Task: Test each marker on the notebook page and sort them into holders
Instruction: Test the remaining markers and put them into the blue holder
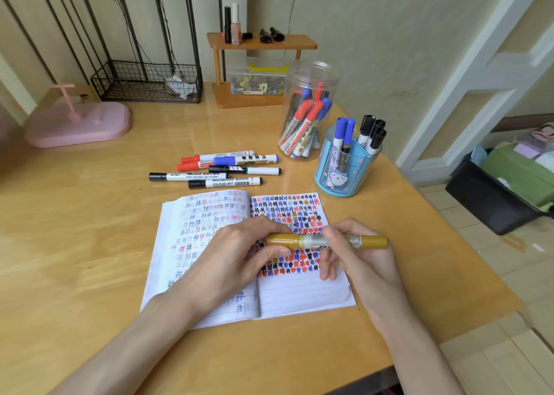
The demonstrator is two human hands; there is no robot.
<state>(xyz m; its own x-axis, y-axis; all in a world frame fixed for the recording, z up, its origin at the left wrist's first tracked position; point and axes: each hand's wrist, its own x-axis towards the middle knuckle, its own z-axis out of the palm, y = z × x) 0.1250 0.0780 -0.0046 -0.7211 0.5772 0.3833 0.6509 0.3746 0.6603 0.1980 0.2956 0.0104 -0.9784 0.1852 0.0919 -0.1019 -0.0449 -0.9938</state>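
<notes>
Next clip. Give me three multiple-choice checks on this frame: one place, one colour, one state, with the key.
1. The loose markers lie: A on the notebook pages; B on the table beyond the notebook; C in the left hand.
2. The held marker is: A green; B gold; C pink.
3. The held marker is: A gripped by both hands; B lying on the table; C gripped by the right hand alone.
Key: 1 B, they cluster past the notebook's far edge; 2 B, both its ends are gold; 3 A, left hand grips one end, right hand the barrel.
</notes>
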